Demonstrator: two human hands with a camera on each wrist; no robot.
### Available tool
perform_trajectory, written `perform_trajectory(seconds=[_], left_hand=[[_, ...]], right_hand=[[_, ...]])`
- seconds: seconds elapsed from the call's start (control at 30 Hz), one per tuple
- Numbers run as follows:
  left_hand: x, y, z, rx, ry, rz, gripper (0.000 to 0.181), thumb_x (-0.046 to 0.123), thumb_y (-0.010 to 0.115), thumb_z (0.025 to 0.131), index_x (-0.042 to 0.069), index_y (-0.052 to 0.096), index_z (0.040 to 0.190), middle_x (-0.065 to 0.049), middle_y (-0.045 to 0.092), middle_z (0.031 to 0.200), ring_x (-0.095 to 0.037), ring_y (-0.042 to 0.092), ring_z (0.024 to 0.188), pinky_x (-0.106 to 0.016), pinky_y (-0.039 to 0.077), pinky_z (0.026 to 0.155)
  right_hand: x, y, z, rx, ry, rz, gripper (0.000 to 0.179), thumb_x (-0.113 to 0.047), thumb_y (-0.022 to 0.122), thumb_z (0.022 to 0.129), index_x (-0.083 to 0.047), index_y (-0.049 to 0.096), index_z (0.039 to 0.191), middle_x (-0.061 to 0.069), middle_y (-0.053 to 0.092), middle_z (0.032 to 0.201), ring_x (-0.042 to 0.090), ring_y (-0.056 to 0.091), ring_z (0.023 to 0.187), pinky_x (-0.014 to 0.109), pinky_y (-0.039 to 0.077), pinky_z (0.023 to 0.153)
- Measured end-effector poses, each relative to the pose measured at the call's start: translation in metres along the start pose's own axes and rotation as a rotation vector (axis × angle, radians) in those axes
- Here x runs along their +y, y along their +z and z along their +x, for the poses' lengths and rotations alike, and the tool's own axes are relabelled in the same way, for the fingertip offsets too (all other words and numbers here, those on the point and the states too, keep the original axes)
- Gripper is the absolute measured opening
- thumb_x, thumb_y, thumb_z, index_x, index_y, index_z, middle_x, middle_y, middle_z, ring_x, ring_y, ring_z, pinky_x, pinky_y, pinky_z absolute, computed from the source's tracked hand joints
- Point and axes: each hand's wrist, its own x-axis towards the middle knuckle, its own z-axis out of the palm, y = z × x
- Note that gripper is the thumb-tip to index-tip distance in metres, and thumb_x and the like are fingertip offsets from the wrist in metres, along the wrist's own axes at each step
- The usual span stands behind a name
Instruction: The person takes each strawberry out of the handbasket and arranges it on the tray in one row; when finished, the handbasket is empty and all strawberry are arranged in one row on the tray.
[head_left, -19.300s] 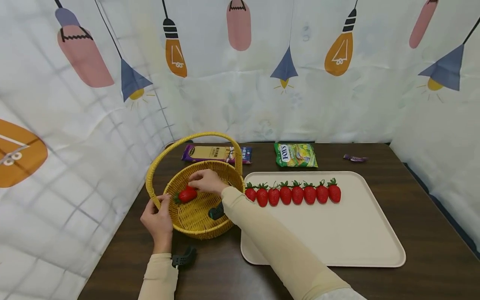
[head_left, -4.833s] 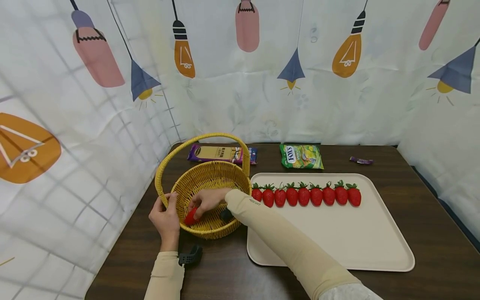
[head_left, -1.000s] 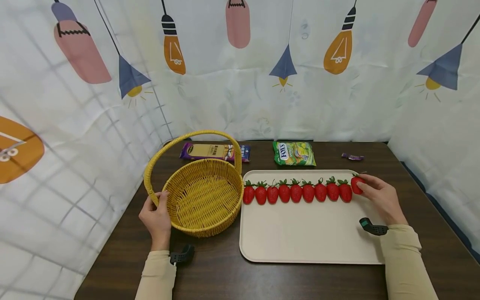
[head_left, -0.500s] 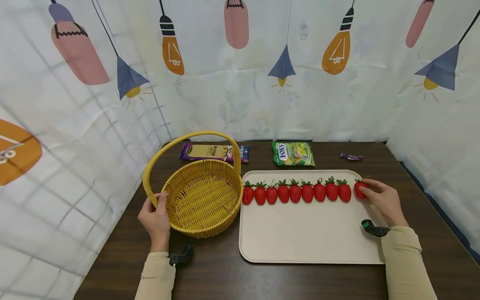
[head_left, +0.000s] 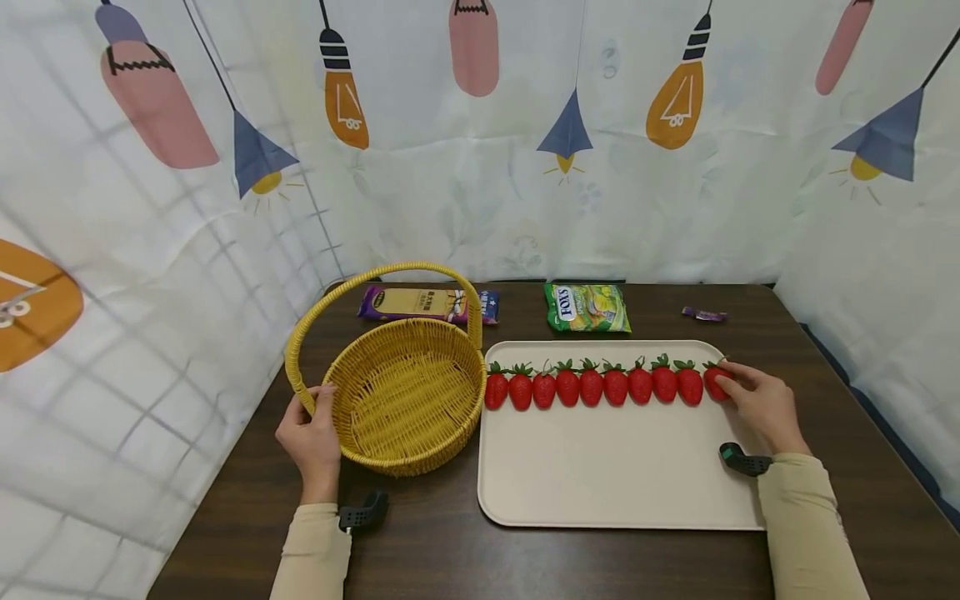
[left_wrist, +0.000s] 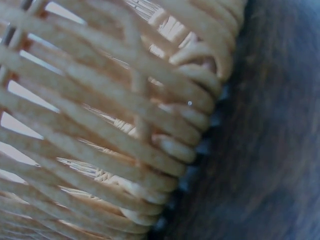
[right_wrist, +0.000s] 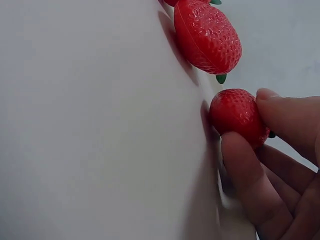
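My left hand point(head_left: 312, 442) grips the yellow woven basket point(head_left: 408, 396) where its tall handle meets the rim on the left. No strawberry shows inside it. Close up, the left wrist view holds only the basket's woven side point(left_wrist: 115, 110). At the right end of a row of red strawberries point(head_left: 592, 387), my right hand point(head_left: 767, 407) pinches the last strawberry point(right_wrist: 237, 116) between thumb and fingers, low over the beige tray point(head_left: 630, 467). The right wrist view has a neighbouring strawberry point(right_wrist: 207, 37) with a small gap from the pinched one.
Behind the basket lies a purple-and-gold snack pack point(head_left: 427, 305). A green candy bag point(head_left: 587, 307) and a small purple wrapped sweet point(head_left: 704, 314) lie beyond the tray. Patterned curtain point(head_left: 480, 208) closes off the back and sides of the dark wooden table point(head_left: 420, 542).
Strawberries held in the basket earlier are gone from it, and the tray's row has grown rightward. Lately my right hand lowered one at the row's end and shifted it left. My left hand stayed put.
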Motion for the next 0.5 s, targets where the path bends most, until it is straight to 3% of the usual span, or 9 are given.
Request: perform_trajectory(seconds=[0.17,0.37,0.5], left_hand=[[-0.0005,-0.0008,-0.0001,0.008,-0.01,0.006,0.02,0.008,0.066,0.093,-0.011,0.07,0.093,-0.006,0.072,0.084,-0.01,0.06,0.071,-0.018,0.044,0.064],[-0.0007,-0.0015,-0.0005,0.009,-0.001,0.015,0.019,0.008,0.066,0.092,-0.011,0.07,0.092,0.001,0.07,0.081,-0.015,0.059,0.069,-0.017,0.044,0.061],[0.0,-0.0012,0.0005,0.026,0.029,0.032,0.018,0.006,0.067,0.091,-0.012,0.07,0.091,0.001,0.071,0.08,-0.006,0.058,0.066,-0.016,0.043,0.06]], right_hand=[[0.0008,0.003,0.0006,0.016,-0.028,-0.01,0.05,-0.039,0.055,0.099,-0.008,0.057,0.137,0.026,0.067,0.108,0.021,0.067,0.074,0.025,0.047,0.063],[0.0024,0.0028,0.0003,0.036,-0.082,-0.016,0.044,-0.034,0.056,0.099,-0.008,0.06,0.134,0.024,0.068,0.107,0.01,0.065,0.068,0.019,0.047,0.059],[0.0027,-0.0006,-0.0014,0.049,-0.057,0.03,0.046,-0.036,0.053,0.1,-0.005,0.058,0.134,0.024,0.067,0.107,0.007,0.065,0.067,0.018,0.047,0.058]])
